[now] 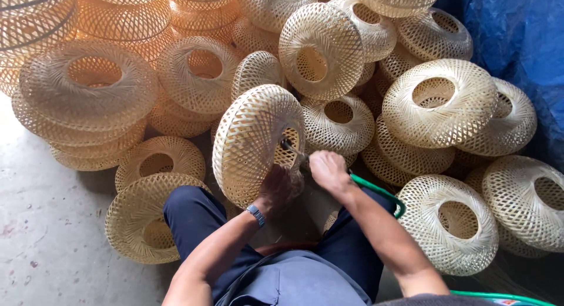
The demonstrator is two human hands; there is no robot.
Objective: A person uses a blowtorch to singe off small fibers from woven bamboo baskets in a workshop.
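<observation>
Heaps of woven bamboo lampshades (437, 103) surround the fingers. One lampshade (252, 141), tilted on edge, is clasped at its rim by the left hand (279, 188); the right hand (328, 170) beside it pinches a small tool (291, 147).

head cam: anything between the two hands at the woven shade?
Head view: a thin dark tool runs from the right hand into the tilted woven shade; the left hand grips the shade's rim beside it.

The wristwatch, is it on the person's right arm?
No, the wristwatch sits on the left wrist, just below the left hand.
</observation>
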